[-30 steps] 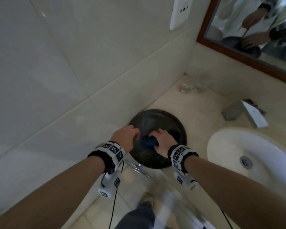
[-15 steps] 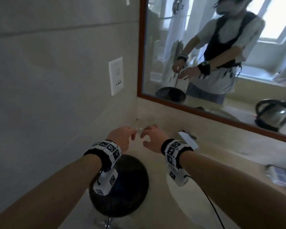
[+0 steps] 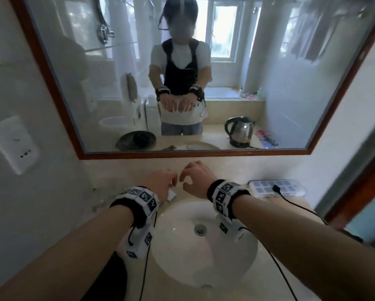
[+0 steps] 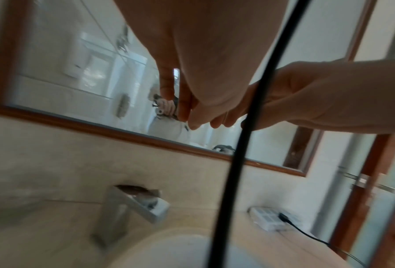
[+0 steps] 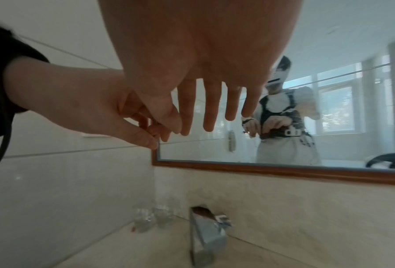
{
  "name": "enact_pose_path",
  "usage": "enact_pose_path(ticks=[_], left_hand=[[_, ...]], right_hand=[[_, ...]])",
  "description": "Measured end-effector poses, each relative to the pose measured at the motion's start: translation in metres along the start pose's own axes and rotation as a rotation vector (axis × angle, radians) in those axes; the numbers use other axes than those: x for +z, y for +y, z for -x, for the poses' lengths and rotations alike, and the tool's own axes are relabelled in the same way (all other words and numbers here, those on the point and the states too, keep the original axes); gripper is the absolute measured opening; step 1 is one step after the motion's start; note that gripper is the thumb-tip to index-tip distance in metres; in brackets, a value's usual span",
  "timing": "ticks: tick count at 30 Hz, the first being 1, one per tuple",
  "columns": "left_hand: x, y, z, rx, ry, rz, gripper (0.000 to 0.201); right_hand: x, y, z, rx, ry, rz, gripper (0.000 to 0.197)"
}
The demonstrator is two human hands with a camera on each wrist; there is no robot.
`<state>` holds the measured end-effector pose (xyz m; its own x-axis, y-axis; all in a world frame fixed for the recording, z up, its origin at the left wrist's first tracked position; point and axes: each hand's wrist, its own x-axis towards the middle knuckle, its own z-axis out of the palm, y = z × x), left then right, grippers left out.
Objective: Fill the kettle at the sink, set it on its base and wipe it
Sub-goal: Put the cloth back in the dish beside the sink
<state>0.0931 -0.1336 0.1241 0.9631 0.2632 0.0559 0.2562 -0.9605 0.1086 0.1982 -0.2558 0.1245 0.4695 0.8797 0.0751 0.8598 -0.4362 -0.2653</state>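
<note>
both hands hover empty over the sink, left hand and right hand with loose, relaxed fingers. the kettle shows only in the mirror, on its base to the right. best move: reach right and take the handle in a firm grip.

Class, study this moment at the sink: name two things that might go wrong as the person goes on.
1. A plugged-in power strip lies on the counter beside the sink; splashed water might reach it.
2. Black cables hang from the wrists over the basin; they might get wet or snag the tap.
</note>
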Motion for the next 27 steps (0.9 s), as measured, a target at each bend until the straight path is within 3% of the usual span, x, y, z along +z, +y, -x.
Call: enact_pose_path(ticks=[7, 14, 18, 22, 24, 27], left_hand=[[0.048, 0.123, -0.061, 0.291, -0.139, -0.001, 0.029], [0.090, 0.207, -0.079, 0.489, -0.242, -0.023, 0.026], [0.124, 0.233, -0.079, 0.558, -0.362, -0.030, 0.024], [0.152, 0.244, -0.076, 0.553, -0.433, 0.025, 0.027], [0.166, 0.242, -0.078, 0.537, -0.453, 0.053, 0.029], [0.178, 0.238, -0.077, 0.534, -0.495, 0.067, 0.031]], right_hand=[[-0.008, 0.111, 0.093, 0.292, 0.015, -0.053, 0.023], [0.001, 0.158, 0.180, 0.494, -0.020, -0.151, 0.023], [0.052, 0.160, 0.229, 0.536, -0.291, -0.100, 0.028], [0.109, 0.174, 0.281, 0.693, -0.548, -0.091, 0.064], [0.122, 0.183, 0.297, 0.790, -0.567, -0.100, 0.088], [0.130, 0.195, 0.309, 0.830, -0.557, -0.049, 0.096]])
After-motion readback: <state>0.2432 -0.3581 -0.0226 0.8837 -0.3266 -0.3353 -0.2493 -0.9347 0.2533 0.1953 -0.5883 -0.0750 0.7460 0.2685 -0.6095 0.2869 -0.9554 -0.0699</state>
